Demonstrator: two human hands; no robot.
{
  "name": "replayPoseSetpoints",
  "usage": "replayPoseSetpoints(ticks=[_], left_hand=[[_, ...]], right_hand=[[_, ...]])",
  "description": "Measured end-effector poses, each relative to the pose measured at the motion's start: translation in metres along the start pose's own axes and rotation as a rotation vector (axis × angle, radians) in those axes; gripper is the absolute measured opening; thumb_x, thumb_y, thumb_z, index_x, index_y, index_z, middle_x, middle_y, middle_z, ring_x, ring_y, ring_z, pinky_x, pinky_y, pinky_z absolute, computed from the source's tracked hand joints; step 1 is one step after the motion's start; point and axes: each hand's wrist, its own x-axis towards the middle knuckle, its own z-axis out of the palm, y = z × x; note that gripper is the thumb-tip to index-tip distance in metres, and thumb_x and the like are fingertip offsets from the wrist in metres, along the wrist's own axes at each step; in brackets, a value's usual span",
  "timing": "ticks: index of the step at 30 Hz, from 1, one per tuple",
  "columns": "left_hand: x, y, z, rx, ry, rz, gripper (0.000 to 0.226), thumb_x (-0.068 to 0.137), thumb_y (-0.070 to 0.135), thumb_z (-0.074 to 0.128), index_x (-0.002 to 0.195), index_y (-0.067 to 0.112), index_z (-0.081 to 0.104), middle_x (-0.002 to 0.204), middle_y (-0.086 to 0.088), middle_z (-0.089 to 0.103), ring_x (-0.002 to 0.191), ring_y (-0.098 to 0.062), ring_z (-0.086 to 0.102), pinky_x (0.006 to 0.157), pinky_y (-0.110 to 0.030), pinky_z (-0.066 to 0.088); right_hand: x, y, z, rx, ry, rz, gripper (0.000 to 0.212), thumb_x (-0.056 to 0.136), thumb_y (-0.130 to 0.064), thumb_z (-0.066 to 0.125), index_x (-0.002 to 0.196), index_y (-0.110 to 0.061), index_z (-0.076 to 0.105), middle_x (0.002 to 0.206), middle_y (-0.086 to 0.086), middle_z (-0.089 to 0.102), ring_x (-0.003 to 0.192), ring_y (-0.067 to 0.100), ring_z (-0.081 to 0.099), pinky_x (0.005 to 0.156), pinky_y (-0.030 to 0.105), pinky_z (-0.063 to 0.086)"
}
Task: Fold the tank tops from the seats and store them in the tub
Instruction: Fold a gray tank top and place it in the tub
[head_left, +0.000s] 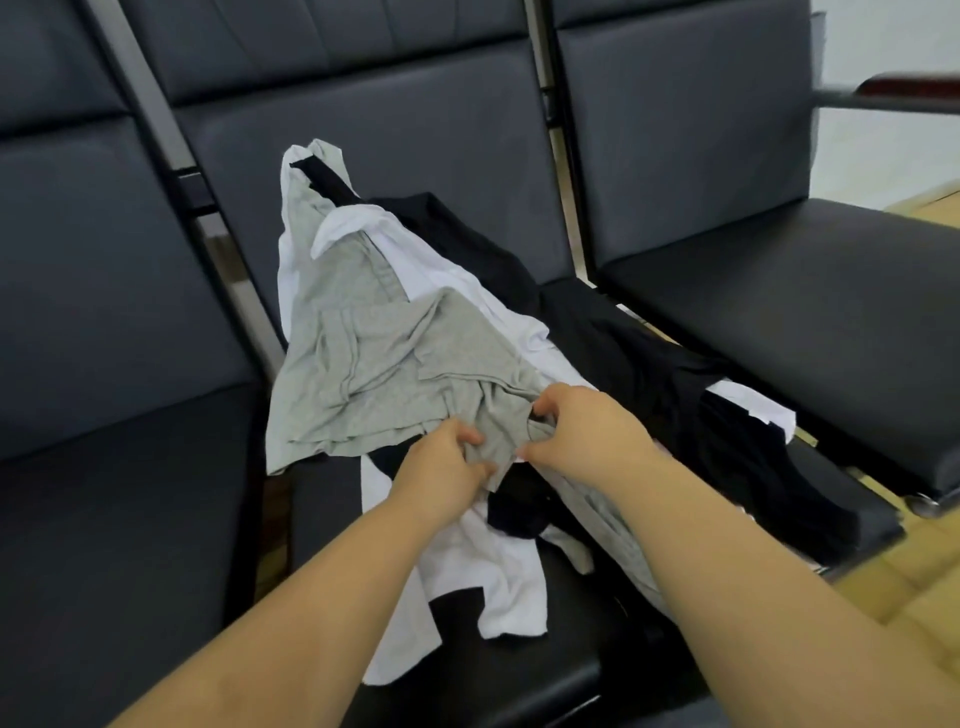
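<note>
While both hands meet over the heap of clothing on the middle seat (597, 613), the left hand (441, 467) pinches a bunched fold of the grey tank top (363, 364), thumb above and fingers curled beneath the cloth. The right hand (587, 431) has its grip closed on the same grey fabric just beside the left, fingertips tucked into the gathered cloth, so the two hands nearly touch. Most of the grey tank top lies spread toward the left edge of the seat, with its upper part running up against the backrest (415, 130).

Under and beside it lies a white tank top (467, 561), one part trailing toward the front edge of the seat, another part showing higher up near the backrest. A black tank top (649, 353) lies on the right side of the heap, reaching to the seat's right edge, and a black strap (327, 182) crosses the top of the grey and white cloth. How many garments make up the heap I cannot tell.

Dark padded seats stand on either side: the left seat (104, 519) and the right seat (805, 312), both joined in one row. Beyond the right seat a dark armrest (893, 98) shows, and a strip of light floor (914, 597) lies at the right.
</note>
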Motion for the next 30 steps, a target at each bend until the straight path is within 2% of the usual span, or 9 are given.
replayPoseSetpoints(ticks=[3, 6, 10, 13, 20, 22, 24, 27, 30], left_hand=[[-0.001, -0.004, -0.008, -0.088, 0.019, 0.016, 0.013, 0.087, 0.016, 0.069, 0.087, 0.024, 0.058, 0.065, 0.005, 0.042, 0.059, -0.008, 0.042, 0.058, -0.02, 0.039], [-0.007, -0.007, -0.02, -0.119, 0.039, 0.037, 0.016, 0.088, 0.016, 0.068, 0.081, 0.027, 0.059, 0.066, 0.008, 0.045, 0.062, -0.004, 0.045, 0.055, -0.01, 0.036], [-0.015, -0.016, -0.048, -0.171, 0.092, 0.032, 0.017, 0.089, 0.014, 0.067, 0.078, 0.026, 0.063, 0.071, 0.007, 0.053, 0.069, -0.007, 0.051, 0.06, -0.012, 0.038], [-0.025, -0.024, -0.075, -0.181, 0.159, 0.024, 0.017, 0.088, 0.012, 0.067, 0.077, 0.025, 0.064, 0.072, 0.002, 0.056, 0.069, -0.009, 0.052, 0.057, -0.005, 0.038], [-0.064, -0.051, -0.13, -0.115, 0.259, 0.015, 0.013, 0.089, 0.014, 0.066, 0.082, 0.025, 0.067, 0.077, 0.004, 0.062, 0.072, -0.005, 0.056, 0.062, -0.012, 0.039], [-0.076, -0.059, -0.139, -0.148, 0.254, -0.007, 0.013, 0.09, 0.014, 0.066, 0.084, 0.025, 0.067, 0.078, 0.005, 0.063, 0.073, -0.005, 0.057, 0.065, -0.015, 0.041], [-0.088, -0.064, -0.144, -0.233, 0.171, -0.032, 0.01, 0.089, 0.013, 0.067, 0.087, 0.023, 0.07, 0.082, 0.006, 0.066, 0.079, -0.007, 0.06, 0.068, -0.017, 0.044], [-0.107, -0.062, -0.144, -0.307, -0.088, -0.033, 0.01, 0.086, 0.012, 0.07, 0.09, 0.02, 0.071, 0.079, 0.009, 0.068, 0.08, -0.006, 0.063, 0.073, -0.02, 0.049], [-0.123, -0.047, -0.143, -0.294, -0.402, 0.037, 0.015, 0.083, 0.003, 0.071, 0.082, 0.018, 0.068, 0.073, 0.011, 0.067, 0.072, -0.001, 0.061, 0.07, -0.016, 0.048]], right_hand=[[0.004, -0.004, 0.009, -0.012, 0.066, 0.004, 0.027, 0.086, -0.037, 0.063, 0.102, -0.014, 0.067, 0.096, 0.003, 0.065, 0.092, 0.021, 0.061, 0.074, 0.031, 0.048], [0.005, -0.008, 0.009, 0.063, 0.123, 0.018, 0.023, 0.089, -0.032, 0.059, 0.088, -0.011, 0.07, 0.088, 0.007, 0.067, 0.086, 0.025, 0.062, 0.071, 0.032, 0.048], [-0.001, -0.011, -0.002, 0.257, 0.292, 0.012, 0.022, 0.089, -0.029, 0.059, 0.077, -0.011, 0.063, 0.078, 0.004, 0.064, 0.079, 0.024, 0.06, 0.068, 0.033, 0.048], [-0.006, -0.01, -0.009, 0.351, 0.387, 0.007, 0.022, 0.091, -0.029, 0.058, 0.08, -0.01, 0.06, 0.079, 0.002, 0.064, 0.078, 0.022, 0.058, 0.069, 0.032, 0.046], [-0.015, -0.024, -0.016, 0.55, 0.477, 0.02, 0.019, 0.097, -0.023, 0.045, 0.09, -0.009, 0.055, 0.074, -0.005, 0.054, 0.073, 0.016, 0.05, 0.066, 0.028, 0.034], [-0.019, -0.031, -0.015, 0.585, 0.503, -0.006, 0.019, 0.098, -0.022, 0.044, 0.092, -0.008, 0.055, 0.074, -0.007, 0.053, 0.07, 0.012, 0.048, 0.06, 0.027, 0.032], [-0.027, -0.042, -0.014, 0.678, 0.487, -0.034, 0.02, 0.099, -0.022, 0.044, 0.09, -0.008, 0.055, 0.076, -0.004, 0.052, 0.069, 0.009, 0.046, 0.058, 0.02, 0.035], [-0.044, -0.067, -0.009, 0.948, 0.344, -0.048, 0.018, 0.097, -0.019, 0.047, 0.083, -0.011, 0.055, 0.079, 0.002, 0.049, 0.073, 0.011, 0.045, 0.066, 0.017, 0.04], [-0.058, -0.093, -0.001, 1.342, 0.058, -0.045, 0.016, 0.092, -0.021, 0.054, 0.081, -0.017, 0.065, 0.095, 0.013, 0.062, 0.095, 0.026, 0.059, 0.094, 0.037, 0.047]])
